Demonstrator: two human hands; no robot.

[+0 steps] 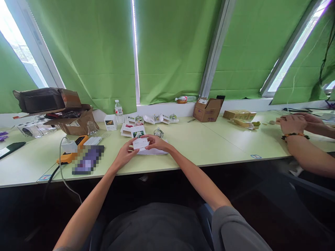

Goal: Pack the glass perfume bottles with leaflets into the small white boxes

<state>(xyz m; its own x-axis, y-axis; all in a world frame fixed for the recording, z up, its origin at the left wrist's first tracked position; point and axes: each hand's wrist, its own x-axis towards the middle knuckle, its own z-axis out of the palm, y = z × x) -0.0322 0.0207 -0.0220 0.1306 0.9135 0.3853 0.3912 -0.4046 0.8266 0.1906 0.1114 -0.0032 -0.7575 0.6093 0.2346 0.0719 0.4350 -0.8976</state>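
Note:
Between my two hands, over the table's front edge, is a small white box or card with fine print; its depth is hard to tell. My left hand grips its left side. On the right side, the fingers of my right hand are closed on it. A white sheet lies under my right hand. Just beyond my hands are a clear glass ornament and a picture card with a white flower. More white folded cards lie behind, to the left.
To the left are a phone, an orange power strip with cables, a white box, a water bottle and cardboard boxes. A carton stands back right. Another person's hands work at far right.

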